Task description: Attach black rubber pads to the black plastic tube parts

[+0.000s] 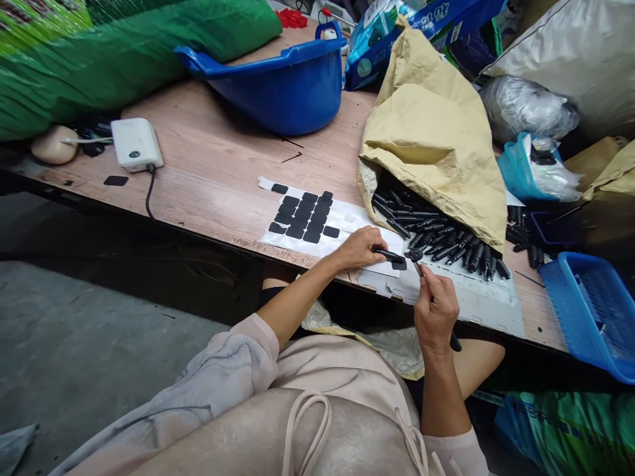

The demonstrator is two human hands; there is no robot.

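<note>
My left hand [364, 246] is closed, fingertips pinching a black tube [389, 255] just in front of the sack [431, 125], off its left corner. My right hand [436, 305], also closed, grips a tool [419, 264] by its handle, in front of the sack's open mouth; the tool's dark head is near the end of the tube. I cannot tell whether they touch.

A pile of black pieces [436, 239] spills from the sack's mouth towards me. Left of the sack, black patches [306, 215] lie in short rows on a white sheet [351, 207] on the table [213, 132]. Further left of the sack are a blue basin [292, 86] and a white box [135, 143]. Right of the sack sits a blue basket [570, 304].
</note>
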